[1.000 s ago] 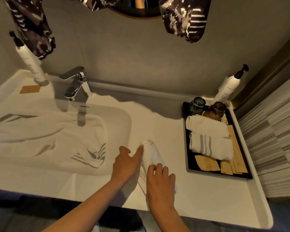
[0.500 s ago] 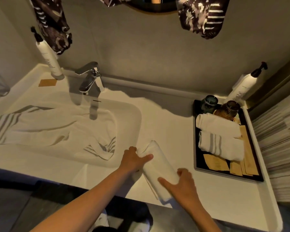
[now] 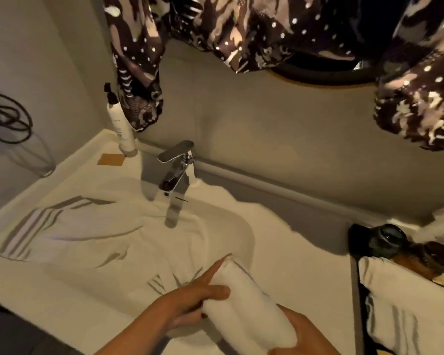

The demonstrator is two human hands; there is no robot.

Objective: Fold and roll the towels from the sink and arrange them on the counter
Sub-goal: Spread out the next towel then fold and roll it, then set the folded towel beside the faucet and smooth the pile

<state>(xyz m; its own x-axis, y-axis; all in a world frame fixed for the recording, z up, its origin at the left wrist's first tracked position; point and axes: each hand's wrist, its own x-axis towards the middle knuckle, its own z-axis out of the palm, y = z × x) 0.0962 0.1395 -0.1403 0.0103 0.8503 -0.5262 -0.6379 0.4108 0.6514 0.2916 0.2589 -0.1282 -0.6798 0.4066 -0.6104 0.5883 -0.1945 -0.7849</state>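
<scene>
A white rolled towel (image 3: 246, 306) lies at an angle on the white counter (image 3: 287, 242), just right of the sink. My left hand (image 3: 192, 301) grips its left side, with the forefinger stretched along its far end. My right hand (image 3: 308, 334) holds the near end from the right. A large white towel with grey stripes (image 3: 87, 237) lies crumpled in the sink (image 3: 231, 219). Two rolled towels (image 3: 400, 295) lie on the black tray (image 3: 355, 285) at the right edge.
A chrome tap (image 3: 176, 170) stands behind the sink, with a white pump bottle (image 3: 121, 126) and a tan card (image 3: 110, 159) to its left. Dark cups (image 3: 390, 239) stand at the tray's far end. Patterned dark cloth (image 3: 267, 32) hangs overhead.
The view has swung up and left, pushing the tray to the right edge. Both hands have closed around the roll, which has come nearer the counter's front edge.
</scene>
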